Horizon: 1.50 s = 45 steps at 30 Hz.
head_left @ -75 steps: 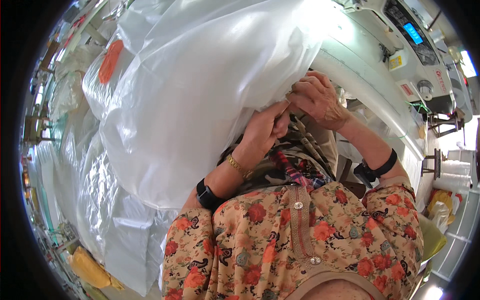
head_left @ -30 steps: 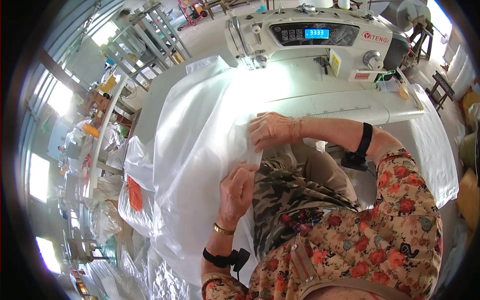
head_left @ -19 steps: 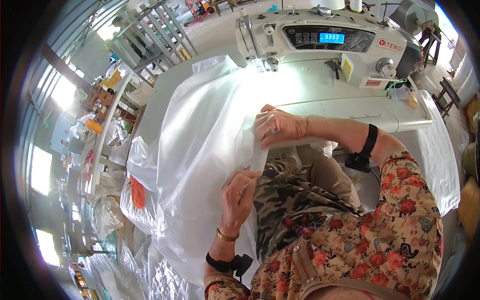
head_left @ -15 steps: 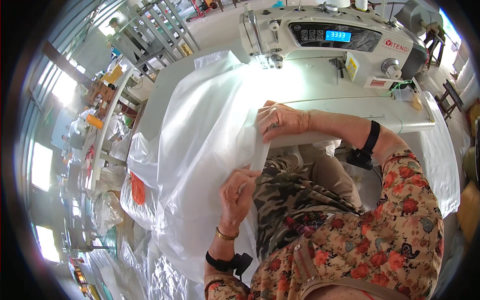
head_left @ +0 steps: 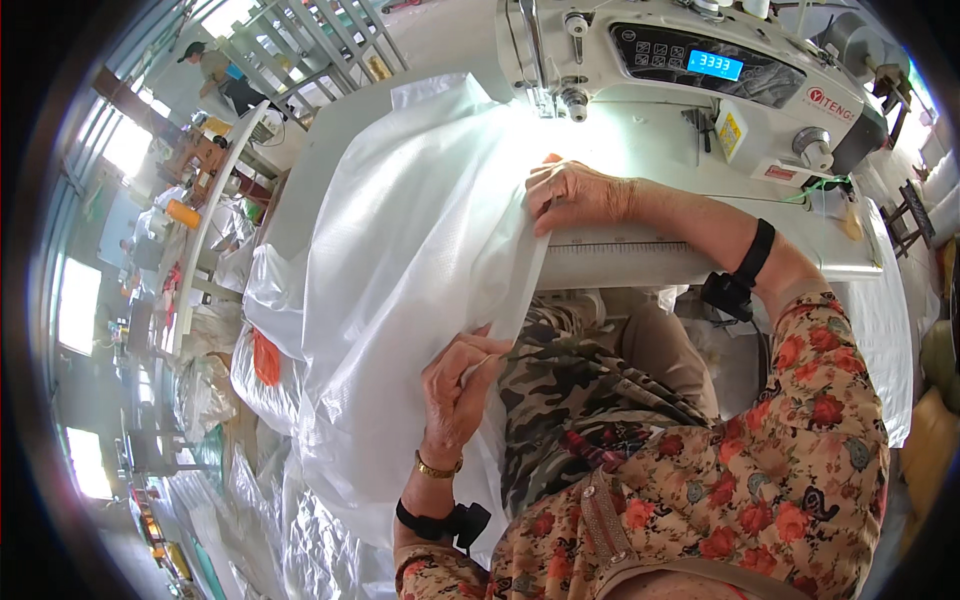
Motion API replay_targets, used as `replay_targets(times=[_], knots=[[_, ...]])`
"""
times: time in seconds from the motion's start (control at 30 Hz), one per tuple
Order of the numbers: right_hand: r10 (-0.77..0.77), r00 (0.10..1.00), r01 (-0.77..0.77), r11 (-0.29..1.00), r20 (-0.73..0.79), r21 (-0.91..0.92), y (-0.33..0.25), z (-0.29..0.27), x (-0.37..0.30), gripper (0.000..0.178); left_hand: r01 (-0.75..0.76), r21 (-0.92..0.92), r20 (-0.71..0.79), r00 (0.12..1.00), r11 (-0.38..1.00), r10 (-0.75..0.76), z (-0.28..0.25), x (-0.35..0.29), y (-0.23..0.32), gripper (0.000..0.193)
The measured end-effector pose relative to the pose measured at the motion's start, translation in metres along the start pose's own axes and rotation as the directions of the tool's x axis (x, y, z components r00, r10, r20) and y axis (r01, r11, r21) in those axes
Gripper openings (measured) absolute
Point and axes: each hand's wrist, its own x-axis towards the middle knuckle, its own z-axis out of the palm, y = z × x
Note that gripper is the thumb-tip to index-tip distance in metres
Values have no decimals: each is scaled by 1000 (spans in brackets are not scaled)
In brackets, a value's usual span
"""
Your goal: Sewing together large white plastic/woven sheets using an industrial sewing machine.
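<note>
A large white, slightly see-through plastic sheet drapes over the sewing table and hangs down toward my lap. Its far end lies by the needle area of a white sewing machine, under a bright lamp. My right hand pinches the sheet's right edge on the tabletop, just this side of the needle area. Lower down, nearer my body, my left hand grips the same edge between thumb and fingers. Between the two hands the edge runs fairly straight. The fingertips are partly hidden by the folds.
A ruler strip runs along the table's near edge. White sheeting hangs off the right end. Piled plastic and an orange patch lie left of the table. Farther left, a person stands near grey metal racks.
My right hand has moved away from me, closer to the needle area, and the ruler strip shows more. The gap between my hands has widened. The whole view has shifted slightly.
</note>
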Motion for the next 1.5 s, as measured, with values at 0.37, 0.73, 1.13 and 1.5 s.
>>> replay_targets(times=[0.37,0.73,1.13,1.5], knots=[[24,999,-23,999,-47,26,1,-9,-4,25,37,11,4,999,999,-37,-4,-7,12,13],[65,998,-66,998,-19,-3,1,-9,0,29,18,-17,3,1000,1000,-18,-6,-5,15,13],[153,978,-183,958,-144,-221,6,-13,-6,45,-167,94,157,976,981,152,34,-8,21,7],[312,887,-446,766,-339,-463,10,2,-22,68,-171,76,169,973,982,156,52,-4,12,8]])
